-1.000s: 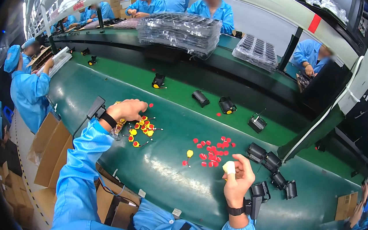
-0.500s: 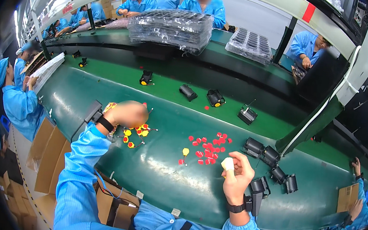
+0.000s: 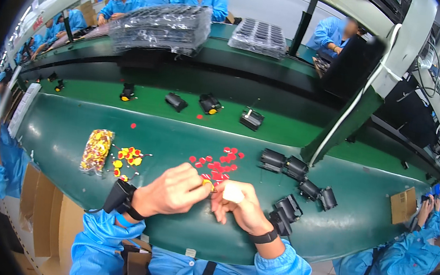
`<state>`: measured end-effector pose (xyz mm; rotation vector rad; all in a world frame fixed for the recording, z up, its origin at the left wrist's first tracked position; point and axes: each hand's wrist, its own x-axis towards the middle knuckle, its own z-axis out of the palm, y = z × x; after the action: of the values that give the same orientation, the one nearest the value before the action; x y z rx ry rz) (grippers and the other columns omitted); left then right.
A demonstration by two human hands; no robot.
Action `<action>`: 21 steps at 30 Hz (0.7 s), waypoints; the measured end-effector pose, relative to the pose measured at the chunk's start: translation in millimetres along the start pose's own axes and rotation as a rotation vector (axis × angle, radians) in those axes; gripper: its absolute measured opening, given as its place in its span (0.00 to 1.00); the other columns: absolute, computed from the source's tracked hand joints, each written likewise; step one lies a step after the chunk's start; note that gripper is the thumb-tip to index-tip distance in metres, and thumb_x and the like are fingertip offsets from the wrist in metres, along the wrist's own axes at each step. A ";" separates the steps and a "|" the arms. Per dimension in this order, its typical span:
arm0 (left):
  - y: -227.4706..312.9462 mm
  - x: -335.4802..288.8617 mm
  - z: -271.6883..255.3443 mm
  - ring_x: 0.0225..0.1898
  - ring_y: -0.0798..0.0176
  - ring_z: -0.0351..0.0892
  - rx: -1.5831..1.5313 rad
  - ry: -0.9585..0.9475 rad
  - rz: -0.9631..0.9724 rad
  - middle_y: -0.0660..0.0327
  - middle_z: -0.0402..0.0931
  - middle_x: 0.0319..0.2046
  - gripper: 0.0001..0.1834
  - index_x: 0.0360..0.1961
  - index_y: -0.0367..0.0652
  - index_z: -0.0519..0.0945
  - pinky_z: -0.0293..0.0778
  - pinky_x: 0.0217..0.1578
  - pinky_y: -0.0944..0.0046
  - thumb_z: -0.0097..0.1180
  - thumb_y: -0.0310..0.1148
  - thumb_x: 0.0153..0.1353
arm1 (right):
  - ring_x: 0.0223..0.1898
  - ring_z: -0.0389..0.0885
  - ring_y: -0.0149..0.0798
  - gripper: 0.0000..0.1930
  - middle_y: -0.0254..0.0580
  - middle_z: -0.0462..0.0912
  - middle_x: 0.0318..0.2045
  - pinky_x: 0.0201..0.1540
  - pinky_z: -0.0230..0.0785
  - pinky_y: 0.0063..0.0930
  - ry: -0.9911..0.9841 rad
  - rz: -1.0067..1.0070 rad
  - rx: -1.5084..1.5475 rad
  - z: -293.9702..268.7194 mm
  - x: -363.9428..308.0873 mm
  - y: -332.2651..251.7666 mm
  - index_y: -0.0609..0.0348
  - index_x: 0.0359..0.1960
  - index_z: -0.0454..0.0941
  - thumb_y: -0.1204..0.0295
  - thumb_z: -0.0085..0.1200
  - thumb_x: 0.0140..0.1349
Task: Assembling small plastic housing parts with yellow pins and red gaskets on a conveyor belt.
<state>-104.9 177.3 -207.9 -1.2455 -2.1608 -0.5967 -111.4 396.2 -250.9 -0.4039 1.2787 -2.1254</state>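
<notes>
Just in front of the red discs, my two hands meet over the green work surface. My left hand (image 3: 173, 190) is closed, pinching a small round yellow piece (image 3: 207, 184) between thumb and forefinger. Right beside it is my right hand (image 3: 247, 210), fingers curled and their tips by the yellow piece; what they grip, if anything, is hidden. A white cover (image 3: 233, 193) is on its thumb. Several red discs (image 3: 222, 168) lie scattered behind the hands. To their left is a loose group of yellow-and-red wired pieces (image 3: 129, 155).
A clear bag of such pieces (image 3: 97, 150) lies at left. Several black housings (image 3: 296, 168) sit on the right. More housings (image 3: 211, 104) rest on the strip behind. A green-wrapped post (image 3: 340, 125) rises at right. Co-workers sit across and at both sides.
My left hand has left the yellow-and-red group and come right to meet my right hand. The single yellow piece that lay before the red discs no longer shows there. The view has shifted right.
</notes>
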 end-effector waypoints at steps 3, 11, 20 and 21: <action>5.9 0.6 25.4 0.24 0.56 0.75 -0.081 0.098 0.017 0.57 0.74 0.24 0.15 0.31 0.33 0.79 0.70 0.26 0.61 0.64 0.15 0.37 | 0.20 0.80 0.34 0.13 0.45 0.81 0.27 0.22 0.73 0.22 -0.003 0.025 -0.038 -2.0 0.1 0.3 0.64 0.37 0.75 0.63 0.51 0.68; 8.8 -11.2 45.3 0.27 0.56 0.80 -0.441 0.294 -0.239 0.53 0.80 0.27 0.12 0.33 0.31 0.81 0.76 0.31 0.60 0.64 0.13 0.44 | 0.21 0.80 0.35 0.11 0.43 0.80 0.25 0.22 0.73 0.24 0.017 -0.025 -0.071 1.4 -1.2 -1.9 0.64 0.37 0.74 0.67 0.51 0.68; 13.7 -15.1 43.6 0.27 0.71 0.77 -1.359 0.202 -0.933 0.60 0.79 0.28 0.04 0.38 0.35 0.76 0.73 0.28 0.70 0.51 0.25 0.67 | 0.14 0.64 0.20 0.06 0.33 0.74 0.19 0.16 0.52 0.15 0.082 -0.044 0.173 -3.1 -0.6 0.0 0.63 0.38 0.76 0.72 0.55 0.67; 11.6 -17.8 44.3 0.27 0.71 0.77 -1.388 0.082 -0.936 0.60 0.79 0.27 0.05 0.38 0.35 0.76 0.73 0.28 0.71 0.50 0.26 0.68 | 0.14 0.62 0.20 0.07 0.33 0.73 0.19 0.16 0.51 0.15 0.085 -0.032 0.144 -2.5 -0.3 0.3 0.64 0.37 0.75 0.72 0.54 0.67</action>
<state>-98.6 199.3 -251.4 -0.5026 -2.0550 -2.7399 -112.4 398.0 -252.3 -0.2766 1.1632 -2.2662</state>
